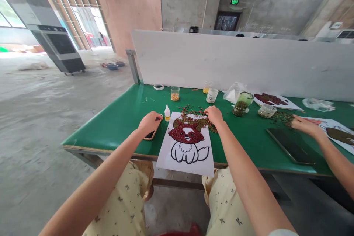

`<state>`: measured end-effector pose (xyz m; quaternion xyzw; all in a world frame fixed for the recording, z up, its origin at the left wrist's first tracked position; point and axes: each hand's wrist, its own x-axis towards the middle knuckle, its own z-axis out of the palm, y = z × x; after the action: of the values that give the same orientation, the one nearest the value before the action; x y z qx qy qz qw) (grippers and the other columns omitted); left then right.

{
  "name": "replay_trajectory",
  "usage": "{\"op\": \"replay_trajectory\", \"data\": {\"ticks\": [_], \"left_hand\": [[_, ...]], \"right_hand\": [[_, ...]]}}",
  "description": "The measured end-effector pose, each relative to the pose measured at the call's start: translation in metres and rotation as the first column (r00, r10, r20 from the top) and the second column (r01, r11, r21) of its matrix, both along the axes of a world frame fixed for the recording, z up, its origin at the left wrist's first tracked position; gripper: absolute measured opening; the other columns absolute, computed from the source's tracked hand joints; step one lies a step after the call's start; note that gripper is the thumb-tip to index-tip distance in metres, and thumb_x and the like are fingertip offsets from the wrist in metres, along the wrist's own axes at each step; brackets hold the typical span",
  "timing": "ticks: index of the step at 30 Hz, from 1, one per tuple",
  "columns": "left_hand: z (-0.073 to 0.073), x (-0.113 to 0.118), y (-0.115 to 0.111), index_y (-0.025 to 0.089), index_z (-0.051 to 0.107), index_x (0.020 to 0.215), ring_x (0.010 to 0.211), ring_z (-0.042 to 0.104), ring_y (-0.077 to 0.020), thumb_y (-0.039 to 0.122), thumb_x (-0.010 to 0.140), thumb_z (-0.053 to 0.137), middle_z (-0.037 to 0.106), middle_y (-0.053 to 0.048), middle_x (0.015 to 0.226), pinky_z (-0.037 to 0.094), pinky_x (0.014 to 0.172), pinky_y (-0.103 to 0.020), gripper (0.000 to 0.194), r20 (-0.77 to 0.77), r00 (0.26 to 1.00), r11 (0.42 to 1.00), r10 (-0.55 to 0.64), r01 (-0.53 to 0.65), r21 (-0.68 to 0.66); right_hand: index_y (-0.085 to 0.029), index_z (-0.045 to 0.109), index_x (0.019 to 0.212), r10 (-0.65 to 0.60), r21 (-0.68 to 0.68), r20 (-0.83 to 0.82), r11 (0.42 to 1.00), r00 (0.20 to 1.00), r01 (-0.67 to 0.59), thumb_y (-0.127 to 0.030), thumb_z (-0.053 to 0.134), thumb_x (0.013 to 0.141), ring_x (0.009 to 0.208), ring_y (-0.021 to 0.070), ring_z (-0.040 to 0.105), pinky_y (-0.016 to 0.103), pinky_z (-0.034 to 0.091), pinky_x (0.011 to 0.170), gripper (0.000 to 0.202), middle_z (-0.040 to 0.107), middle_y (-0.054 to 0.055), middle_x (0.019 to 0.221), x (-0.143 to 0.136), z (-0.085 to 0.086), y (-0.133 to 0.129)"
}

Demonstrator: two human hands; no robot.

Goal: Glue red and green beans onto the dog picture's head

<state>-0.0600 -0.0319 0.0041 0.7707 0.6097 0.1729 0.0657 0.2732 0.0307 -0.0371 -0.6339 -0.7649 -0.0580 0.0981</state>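
Observation:
A white sheet with a fox drawing (186, 140) lies at the table's front edge. Dark red beans fill the fox's head, while its body and tail are bare outlines. My left hand (149, 122) is above a phone (151, 135), left of a small glue bottle (167, 113) standing upright. Its fingers are bent together; anything between them is too small to see. At the sheet's upper right, my right hand (214, 115) reaches into loose green and red beans (193, 111) with fingers pinched. What it grips is hidden.
Behind the sheet stand a cup of orange grains (174, 94), a whitish cup (212, 96) and a tilted green jar (243, 103). To the right, another person's hand (304, 123) is near a dark tablet (289, 145). A white partition (235, 59) borders the green table (110, 118).

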Motion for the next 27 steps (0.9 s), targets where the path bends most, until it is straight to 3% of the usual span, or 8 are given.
{"op": "replay_trajectory", "data": {"ticks": [7,14,18,21,23,27], "left_hand": [[-0.001,0.001,-0.009,0.021,0.070,0.087,0.090,0.061,-0.0198,0.014,0.071,0.047,0.064,-0.005,0.104,0.046,0.078,-0.026,0.029,0.030,0.999,0.994,-0.025,0.029,-0.108],[-0.004,0.003,-0.013,0.022,0.070,0.087,0.087,0.060,-0.0196,0.013,0.070,0.046,0.065,-0.004,0.099,0.045,0.082,-0.028,0.031,0.023,0.996,0.993,-0.089,0.090,-0.080],[-0.005,0.002,-0.013,0.021,0.070,0.088,0.089,0.060,-0.0206,0.014,0.070,0.046,0.065,-0.004,0.099,0.045,0.084,-0.029,0.031,0.022,0.997,0.994,-0.080,0.081,-0.076],[-0.006,0.002,-0.013,0.022,0.070,0.089,0.091,0.060,-0.0210,0.015,0.071,0.047,0.066,-0.004,0.098,0.044,0.085,-0.029,0.030,0.014,0.996,0.994,-0.088,0.088,-0.070],[-0.006,0.003,-0.014,0.022,0.070,0.090,0.092,0.060,-0.0208,0.016,0.071,0.047,0.066,-0.004,0.098,0.045,0.084,-0.028,0.030,0.000,0.996,0.993,-0.092,0.091,-0.078],[-0.006,0.005,-0.015,0.021,0.069,0.093,0.089,0.061,-0.0210,0.017,0.071,0.047,0.066,-0.005,0.100,0.046,0.079,-0.028,0.031,-0.014,0.996,0.991,-0.088,0.086,-0.103]], "right_hand": [[-0.019,0.070,0.085,0.048,-0.034,0.073,0.998,0.996,-0.046,-0.015,0.054,0.082,0.093,0.0206,0.051,0.028,0.037,0.075,0.017,0.064,0.009,0.092,-0.005,0.005,0.014],[-0.017,0.066,0.083,0.023,0.012,0.002,1.000,1.000,-0.023,-0.015,0.048,0.084,0.094,0.0215,0.049,0.029,0.038,0.075,0.018,0.063,0.011,0.093,-0.008,0.005,0.011],[-0.018,0.063,0.081,0.157,0.053,-0.139,0.987,0.978,-0.151,-0.020,0.048,0.085,0.090,0.0186,0.050,0.026,0.038,0.073,0.016,0.062,0.007,0.089,-0.025,0.026,-0.016],[-0.019,0.063,0.077,0.289,-0.057,-0.204,0.951,0.936,-0.306,-0.023,0.052,0.083,0.088,0.0171,0.052,0.024,0.037,0.069,0.013,0.063,0.004,0.086,-0.046,0.041,-0.050],[-0.020,0.063,0.072,0.347,-0.144,-0.186,0.916,0.919,-0.375,-0.021,0.054,0.080,0.084,0.0163,0.053,0.024,0.037,0.069,0.012,0.063,0.004,0.082,-0.061,0.044,-0.071],[-0.020,0.064,0.070,0.426,-0.196,-0.130,0.874,0.895,-0.444,-0.018,0.057,0.076,0.083,0.0168,0.055,0.024,0.037,0.067,0.009,0.063,0.005,0.079,-0.081,0.041,-0.094]]}}
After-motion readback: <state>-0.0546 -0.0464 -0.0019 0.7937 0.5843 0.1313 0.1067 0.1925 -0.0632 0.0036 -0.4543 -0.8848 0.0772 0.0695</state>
